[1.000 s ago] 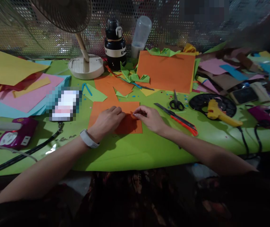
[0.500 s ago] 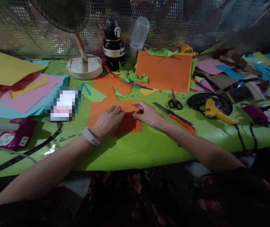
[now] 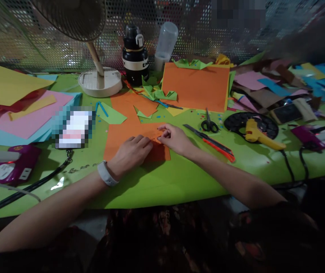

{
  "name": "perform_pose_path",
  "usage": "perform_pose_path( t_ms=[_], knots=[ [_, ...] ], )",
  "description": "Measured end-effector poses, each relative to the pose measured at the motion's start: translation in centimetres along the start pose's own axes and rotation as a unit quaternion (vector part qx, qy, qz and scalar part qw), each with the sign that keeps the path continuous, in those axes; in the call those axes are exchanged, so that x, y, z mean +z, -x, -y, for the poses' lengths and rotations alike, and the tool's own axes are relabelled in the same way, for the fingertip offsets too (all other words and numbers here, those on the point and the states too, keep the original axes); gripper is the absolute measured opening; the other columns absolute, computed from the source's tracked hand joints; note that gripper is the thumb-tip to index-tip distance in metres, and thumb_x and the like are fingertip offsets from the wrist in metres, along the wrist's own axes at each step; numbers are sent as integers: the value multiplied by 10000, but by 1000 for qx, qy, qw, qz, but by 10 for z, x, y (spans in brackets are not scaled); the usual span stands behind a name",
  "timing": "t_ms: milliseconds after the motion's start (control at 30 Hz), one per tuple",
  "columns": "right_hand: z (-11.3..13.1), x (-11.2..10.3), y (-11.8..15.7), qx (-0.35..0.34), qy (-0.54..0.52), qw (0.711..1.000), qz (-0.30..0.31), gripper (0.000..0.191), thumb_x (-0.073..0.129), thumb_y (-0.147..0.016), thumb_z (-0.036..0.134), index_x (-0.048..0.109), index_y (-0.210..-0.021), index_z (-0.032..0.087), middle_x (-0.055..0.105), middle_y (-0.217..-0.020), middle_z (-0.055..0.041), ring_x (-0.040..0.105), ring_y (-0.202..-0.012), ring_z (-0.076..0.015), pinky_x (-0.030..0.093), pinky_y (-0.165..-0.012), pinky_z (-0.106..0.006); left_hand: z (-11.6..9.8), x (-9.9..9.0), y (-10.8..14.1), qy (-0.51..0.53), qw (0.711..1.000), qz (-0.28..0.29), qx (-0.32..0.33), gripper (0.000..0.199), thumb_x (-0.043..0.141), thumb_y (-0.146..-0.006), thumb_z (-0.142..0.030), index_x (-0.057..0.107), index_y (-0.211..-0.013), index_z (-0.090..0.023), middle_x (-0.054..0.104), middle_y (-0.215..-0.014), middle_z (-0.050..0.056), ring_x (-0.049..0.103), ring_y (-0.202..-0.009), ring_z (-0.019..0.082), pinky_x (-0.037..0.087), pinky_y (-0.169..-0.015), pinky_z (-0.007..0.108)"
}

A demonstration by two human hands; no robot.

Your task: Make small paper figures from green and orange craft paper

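An orange sheet (image 3: 116, 134) lies flat on the green table surface, below the centre of the view. My left hand (image 3: 131, 153), with a pale band on its wrist, rests on the sheet with its fingers together and bent. Close to its right, my right hand (image 3: 173, 139) has thumb and fingertips pinched over the sheet's right part. What lies between those fingertips is too small to make out. A utility knife (image 3: 212, 143) with an orange-red handle and black scissors (image 3: 209, 123) lie to the right of my right hand.
A phone (image 3: 74, 129) and coloured sheets (image 3: 34, 113) are at left. Behind stand a fan (image 3: 101, 83), a black bottle (image 3: 135, 62) and a clear bottle (image 3: 166, 41). A yellow glue gun (image 3: 256, 134) lies on a black round tray (image 3: 233, 123); paper scraps (image 3: 256, 80) fill the back right.
The view has shifted slightly. My left hand's fingers have moved a little on the orange sheet, while my right hand keeps nearly the same pinch beside them.
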State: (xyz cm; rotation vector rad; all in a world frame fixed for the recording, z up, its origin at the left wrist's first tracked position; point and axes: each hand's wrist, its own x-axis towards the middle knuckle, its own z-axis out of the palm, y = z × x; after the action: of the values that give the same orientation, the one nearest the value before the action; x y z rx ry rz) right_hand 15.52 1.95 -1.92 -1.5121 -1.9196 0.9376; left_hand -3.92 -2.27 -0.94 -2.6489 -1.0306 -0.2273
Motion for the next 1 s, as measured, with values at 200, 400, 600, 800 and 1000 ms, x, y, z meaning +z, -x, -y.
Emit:
perform_pose_path(
  t_ms=[200, 400, 600, 800, 1000],
  knots=[
    [1, 0, 1, -30, 26, 999, -3, 328, 605, -807, 180, 610, -1135, 173, 685, -801, -10, 610, -695, -148, 470, -665, -280, -8, -5, 3, 24, 1000, 5, 17, 227, 430, -923, -121, 628, -1031, -147, 686, -941, 94, 616, -848, 229, 481, -642, 343],
    [1, 2, 2, -62, 62, 996, -4, 214, 571, -842, 198, 666, -1034, 190, 712, -865, -36, 639, -756, -163, 468, -683, -283, -11, -5, 4, 14, 1000, 2, 20, 240, 426, -930, -147, 617, -1074, -152, 684, -936, 85, 617, -849, 224, 489, -658, 340],
    [8, 0, 2, -65, 88, 994, -6, 222, 555, -847, 166, 667, -1038, 168, 712, -936, -60, 632, -780, -168, 458, -680, -282, -12, -1, 2, -3, 1000, 10, 7, 202, 461, -913, -173, 643, -997, -156, 678, -951, 85, 617, -847, 225, 490, -669, 339],
    [5, 1, 1, -111, 103, 988, -5, 195, 523, -873, 166, 678, -990, 178, 697, -1021, -65, 613, -803, -164, 448, -708, -291, -13, -4, 0, 2, 1000, -1, 13, 211, 445, -931, -190, 653, -951, -159, 673, -919, 85, 618, -826, 223, 487, -654, 347],
    [1, 2, 0, -127, 98, 987, -7, 279, 549, -856, 157, 635, -1121, 169, 676, -971, -61, 600, -854, -173, 449, -731, -290, -14, -2, 0, 8, 1000, -7, 18, 205, 467, -920, -197, 669, -928, -159, 668, -943, 95, 619, -830, 222, 481, -688, 355]
  ],
)
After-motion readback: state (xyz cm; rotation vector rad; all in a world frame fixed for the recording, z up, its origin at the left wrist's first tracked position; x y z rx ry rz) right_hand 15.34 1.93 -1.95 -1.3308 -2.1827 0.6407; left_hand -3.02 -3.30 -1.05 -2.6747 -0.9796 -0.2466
